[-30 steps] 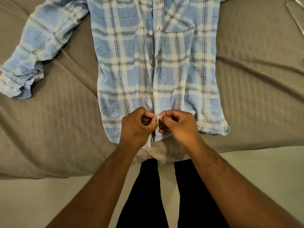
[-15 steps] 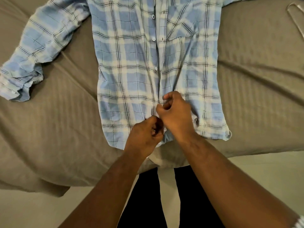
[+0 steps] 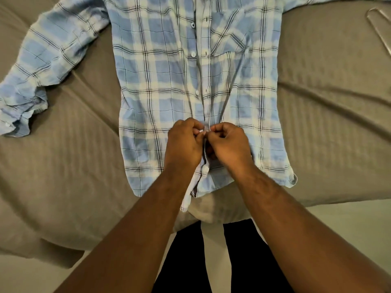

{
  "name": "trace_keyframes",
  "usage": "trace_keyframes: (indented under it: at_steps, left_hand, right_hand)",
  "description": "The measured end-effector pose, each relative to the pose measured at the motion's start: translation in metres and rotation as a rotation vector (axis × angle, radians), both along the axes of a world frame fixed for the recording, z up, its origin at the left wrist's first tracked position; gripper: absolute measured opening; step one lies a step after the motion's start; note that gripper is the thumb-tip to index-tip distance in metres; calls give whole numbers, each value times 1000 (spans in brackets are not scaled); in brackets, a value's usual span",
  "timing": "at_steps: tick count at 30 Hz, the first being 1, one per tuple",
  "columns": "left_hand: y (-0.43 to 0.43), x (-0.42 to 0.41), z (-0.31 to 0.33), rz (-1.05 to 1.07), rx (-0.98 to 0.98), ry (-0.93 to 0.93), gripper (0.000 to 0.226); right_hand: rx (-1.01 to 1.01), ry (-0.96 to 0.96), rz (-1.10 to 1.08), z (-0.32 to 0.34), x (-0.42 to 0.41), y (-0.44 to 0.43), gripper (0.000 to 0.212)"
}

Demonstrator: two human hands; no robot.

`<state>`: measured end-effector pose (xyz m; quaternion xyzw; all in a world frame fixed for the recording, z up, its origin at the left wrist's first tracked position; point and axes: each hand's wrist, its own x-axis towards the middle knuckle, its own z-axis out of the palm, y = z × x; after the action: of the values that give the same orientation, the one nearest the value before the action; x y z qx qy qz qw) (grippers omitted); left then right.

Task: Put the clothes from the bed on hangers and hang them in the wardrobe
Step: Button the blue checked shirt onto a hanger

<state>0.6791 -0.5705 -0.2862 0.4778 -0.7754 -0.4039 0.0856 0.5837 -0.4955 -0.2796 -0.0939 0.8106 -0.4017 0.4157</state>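
A blue and white plaid shirt point(image 3: 160, 66) lies face up and flat on the bed point(image 3: 328, 123), its hem toward me and one sleeve bunched at the left. Both hands meet at its front placket, a little above the hem. My left hand point(image 3: 184, 144) pinches the left edge with a small white button at its fingertips. My right hand point(image 3: 228, 144) pinches the right edge against it. Below my hands one button near the hem is fastened. Several buttons higher up the placket are undone.
A pale hanger point(image 3: 380, 28) lies on the bed at the far right, partly cut off by the frame. The grey-brown bedcover hangs over the near edge above a light floor point(image 3: 349, 225). My dark-trousered legs point(image 3: 211, 261) stand against the bed.
Both hands have moved up the placket from the bottom button to a spot a little higher. The bottom button now shows fastened below them. The view has shifted slightly forward over the shirt.
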Motion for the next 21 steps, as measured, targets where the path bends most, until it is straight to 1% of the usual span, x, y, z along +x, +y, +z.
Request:
trace_keyframes:
  at_steps: [5,7,9,11,13,15,18,21]
  left_hand:
    - [2,1,-2,27,-12,-67,16]
    - [2,-1,-1,50,7,-93,13]
    - [3,-2,0,54,8,-103,9]
    - [3,-2,1,71,9,-71,10]
    - [1,-3,3,129,71,-29,9]
    - [-2,-3,5,197,176,-15,8]
    - [-4,-2,7,245,269,-9,8]
    - [-7,-1,9,266,309,5,6]
  right_hand:
    - [25,62,46,-1,2,0,3]
    - [24,61,48,0,3,-1,2]
    - [13,1,16,2,2,0,7]
    - [-8,-92,-39,6,0,1,11]
    - [-35,-182,-96,11,-2,1,11]
    - [-58,-225,-123,13,-3,2,9]
    - [-75,-214,-121,11,-2,4,8]
    - [-93,-157,-88,8,0,6,6]
